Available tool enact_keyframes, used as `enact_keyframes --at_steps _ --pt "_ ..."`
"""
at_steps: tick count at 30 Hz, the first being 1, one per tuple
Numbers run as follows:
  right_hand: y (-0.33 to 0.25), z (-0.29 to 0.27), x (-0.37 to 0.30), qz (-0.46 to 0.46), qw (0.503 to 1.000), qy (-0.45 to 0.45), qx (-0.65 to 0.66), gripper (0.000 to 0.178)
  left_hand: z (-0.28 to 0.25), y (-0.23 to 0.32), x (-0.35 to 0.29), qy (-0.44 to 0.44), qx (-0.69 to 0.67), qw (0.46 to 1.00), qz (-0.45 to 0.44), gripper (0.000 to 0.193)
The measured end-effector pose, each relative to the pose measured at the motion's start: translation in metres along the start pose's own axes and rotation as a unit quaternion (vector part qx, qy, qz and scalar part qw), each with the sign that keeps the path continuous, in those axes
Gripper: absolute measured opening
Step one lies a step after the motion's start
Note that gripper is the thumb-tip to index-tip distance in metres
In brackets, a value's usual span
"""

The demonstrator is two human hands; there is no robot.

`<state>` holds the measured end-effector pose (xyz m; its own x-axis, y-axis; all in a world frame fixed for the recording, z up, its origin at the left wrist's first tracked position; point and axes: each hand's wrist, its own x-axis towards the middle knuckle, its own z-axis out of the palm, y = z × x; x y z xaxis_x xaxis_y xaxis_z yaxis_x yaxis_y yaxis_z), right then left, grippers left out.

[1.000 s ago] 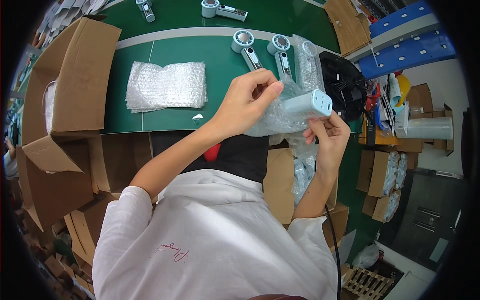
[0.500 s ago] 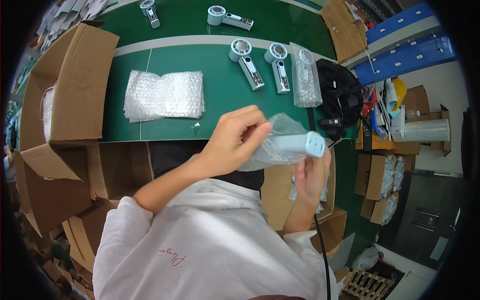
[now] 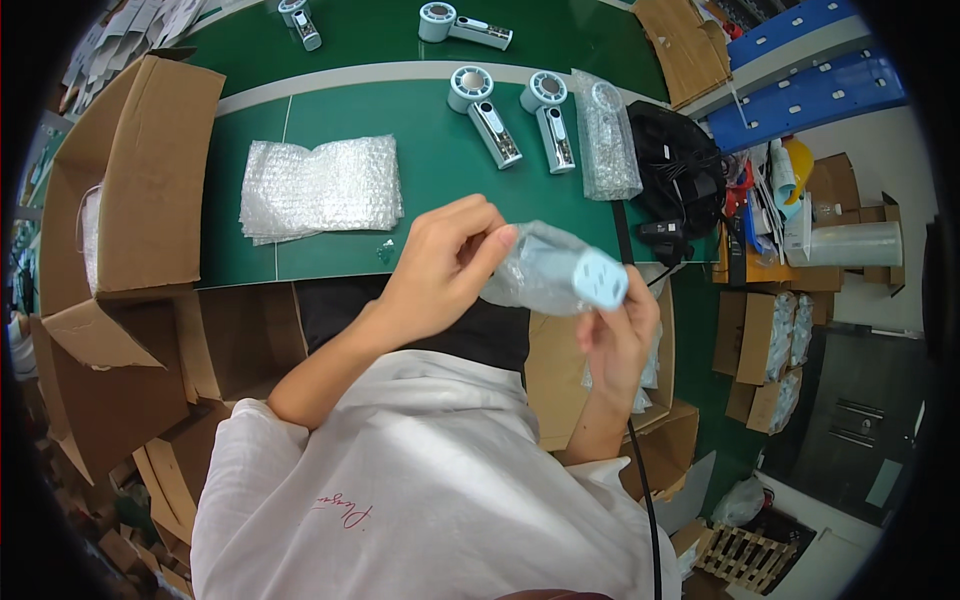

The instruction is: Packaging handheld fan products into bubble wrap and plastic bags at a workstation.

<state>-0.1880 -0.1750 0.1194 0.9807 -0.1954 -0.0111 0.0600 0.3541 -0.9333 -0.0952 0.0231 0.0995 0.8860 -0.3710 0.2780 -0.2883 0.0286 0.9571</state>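
Cloth of a white shirt (image 3: 440, 450) spreads nearest, below both grips. The left grip (image 3: 445, 262) has its thumb and forefinger closed on the edge of some clear wrap (image 3: 530, 285). The right grip (image 3: 620, 335), somewhat blurred, holds the end of a pale blue device (image 3: 600, 278), which sits partly inside that wrap, between the two grips. Under the right grip stands an open cardboard box (image 3: 555, 390). Ahead and left of the left grip, a stack of bubble wrap (image 3: 320, 190) lies on the green table (image 3: 430, 190). Beyond both grips rest a handheld fan (image 3: 494, 133) and a second fan (image 3: 555, 140), with a bubble-wrapped bundle (image 3: 608, 140) beside it and a black bag (image 3: 675, 165) further right. Farthest from the grips lies another fan (image 3: 480, 34), past a pale strip (image 3: 400, 70).
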Motion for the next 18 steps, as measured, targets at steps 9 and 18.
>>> enact_keyframes --at_steps 9,18 --pt "0.008 -0.002 -0.005 0.058 0.998 0.024 -0.023 0.013 0.000 0.006 -0.010 -0.046 0.076 0.995 0.052 0.016" --pt "0.028 -0.031 0.000 0.101 0.959 -0.106 0.242 0.028 0.007 0.009 -0.009 -0.045 -0.039 0.995 0.076 0.012"
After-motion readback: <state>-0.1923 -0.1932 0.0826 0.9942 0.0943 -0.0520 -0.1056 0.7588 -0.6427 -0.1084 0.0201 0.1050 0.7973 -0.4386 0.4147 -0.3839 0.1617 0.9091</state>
